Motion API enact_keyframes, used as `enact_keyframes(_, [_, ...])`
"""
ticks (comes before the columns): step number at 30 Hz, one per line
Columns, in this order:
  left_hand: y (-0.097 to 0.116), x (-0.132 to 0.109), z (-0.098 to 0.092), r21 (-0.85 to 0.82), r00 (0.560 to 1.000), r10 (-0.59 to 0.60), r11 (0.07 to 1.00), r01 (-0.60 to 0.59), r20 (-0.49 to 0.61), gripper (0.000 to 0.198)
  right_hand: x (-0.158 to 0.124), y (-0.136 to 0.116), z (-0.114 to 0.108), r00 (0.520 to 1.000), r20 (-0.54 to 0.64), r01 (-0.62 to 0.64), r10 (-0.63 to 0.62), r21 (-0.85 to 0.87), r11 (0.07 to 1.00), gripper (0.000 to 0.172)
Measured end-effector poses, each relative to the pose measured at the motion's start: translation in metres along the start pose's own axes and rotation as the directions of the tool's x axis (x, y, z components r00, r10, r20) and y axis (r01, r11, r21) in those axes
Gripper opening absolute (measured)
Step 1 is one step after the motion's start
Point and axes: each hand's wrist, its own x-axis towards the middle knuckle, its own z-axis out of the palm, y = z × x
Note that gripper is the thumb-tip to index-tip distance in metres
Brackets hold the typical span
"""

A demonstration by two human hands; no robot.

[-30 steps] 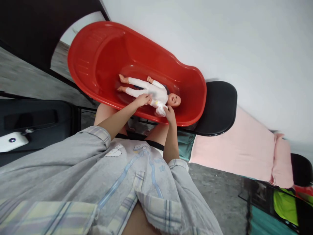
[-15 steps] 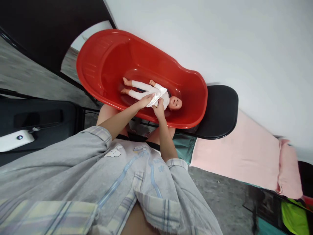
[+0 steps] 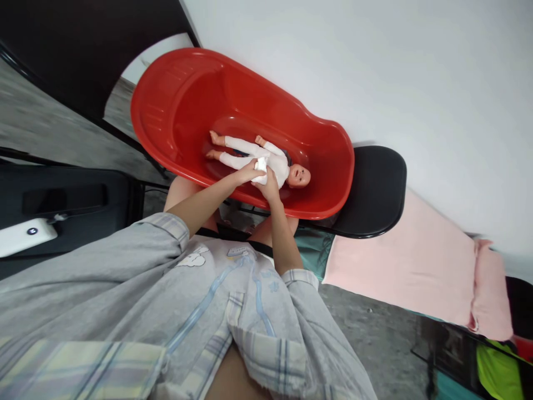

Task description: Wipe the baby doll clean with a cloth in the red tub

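From the head view, the left hand (image 3: 249,171) and the right hand (image 3: 268,185) are close together, and both hold a small, scrunched-up white cloth (image 3: 261,166). It is right by the middle of a doll (image 3: 278,165). The doll lies on its back in a red tub (image 3: 250,94) (its feet are bare). A black seat (image 3: 373,194) is beside the tub, near a pink sheet (image 3: 402,272).

White cloth (image 3: 261,164) partly behind fingers (image 3: 252,169)
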Motion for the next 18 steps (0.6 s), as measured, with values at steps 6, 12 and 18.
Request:
enact_keyframes(6, [0.001,0.004,-0.002,-0.100,0.998,-0.060,0.993,0.056,-0.035,0.045,-0.007,0.011,-0.005,0.999,-0.028,0.030,-0.025,0.204,0.978,0.086])
enact_keyframes(12, [0.005,0.005,-0.004,-0.020,0.994,0.023,1.000,-0.021,0.108,0.024,0.003,0.015,-0.005,0.989,0.035,0.140,-0.141,0.040,0.989,0.078])
enact_keyframes(18, [0.006,0.001,-0.006,-0.072,0.994,-0.041,0.996,0.049,0.097,0.026,0.010,0.018,-0.002,0.998,-0.012,-0.062,0.061,-0.124,0.990,0.052])
